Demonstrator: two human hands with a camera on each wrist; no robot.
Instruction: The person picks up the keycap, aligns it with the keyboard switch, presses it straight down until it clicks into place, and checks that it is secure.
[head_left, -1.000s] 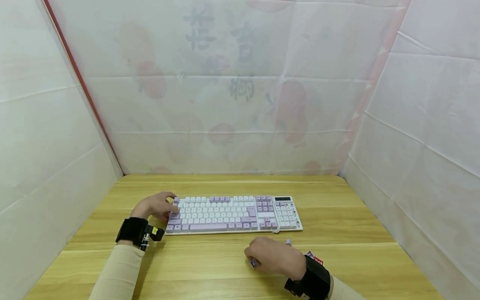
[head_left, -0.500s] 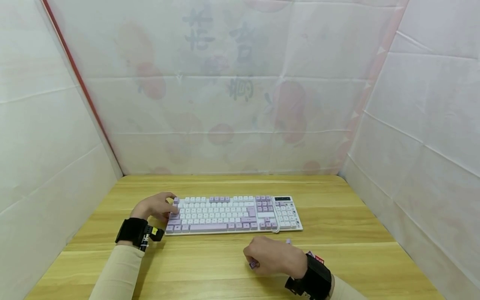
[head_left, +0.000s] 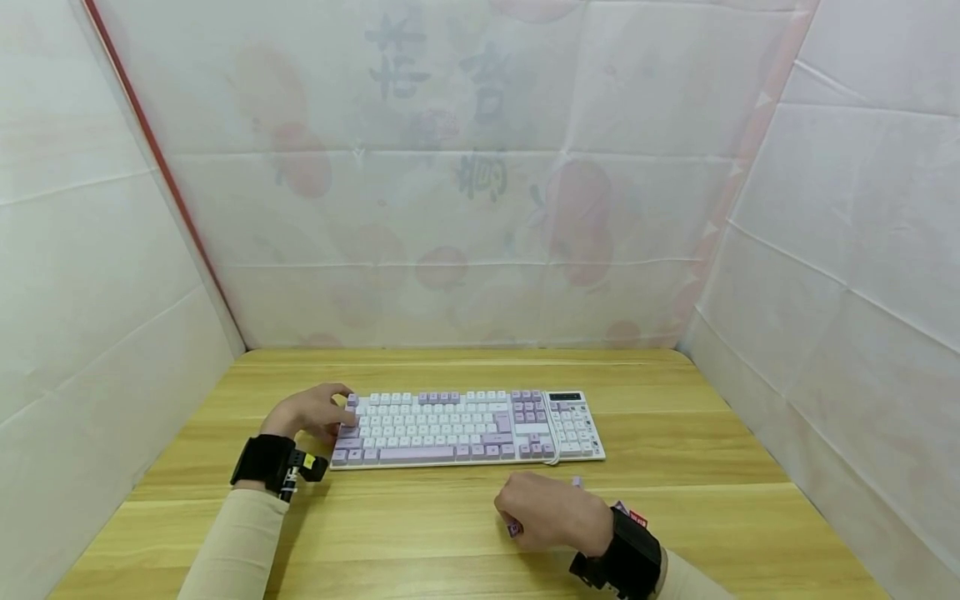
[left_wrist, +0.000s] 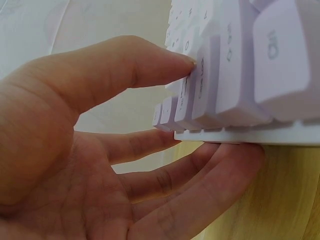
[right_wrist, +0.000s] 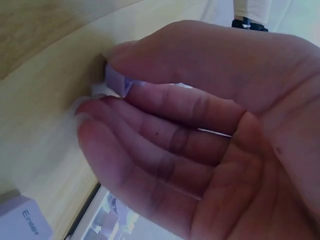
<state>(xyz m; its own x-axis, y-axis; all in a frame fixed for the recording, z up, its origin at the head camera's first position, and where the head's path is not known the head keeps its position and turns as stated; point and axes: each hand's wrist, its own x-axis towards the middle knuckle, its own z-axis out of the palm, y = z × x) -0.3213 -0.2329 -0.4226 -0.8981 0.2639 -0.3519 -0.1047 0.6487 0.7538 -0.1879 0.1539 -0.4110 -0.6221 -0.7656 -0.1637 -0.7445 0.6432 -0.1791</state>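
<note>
A white and purple keyboard lies on the wooden table. My left hand holds its left end; in the left wrist view the thumb rests on the keys by Caps Lock, and the other fingers reach to the underside of the edge. In front of the keyboard, my right hand pinches a small purple keycap between thumb and fingers, close over the tabletop. A loose Enter keycap lies near that hand, seen in the right wrist view.
A white cable runs across the keyboard's right part. Another small purple keycap stands just beyond my right hand. Beside the right wrist strap a red and purple item is partly hidden. Fabric walls enclose the table's back and sides.
My right hand has shifted slightly to the right with the keycap still pinched. The left hand and keyboard stay in place.
</note>
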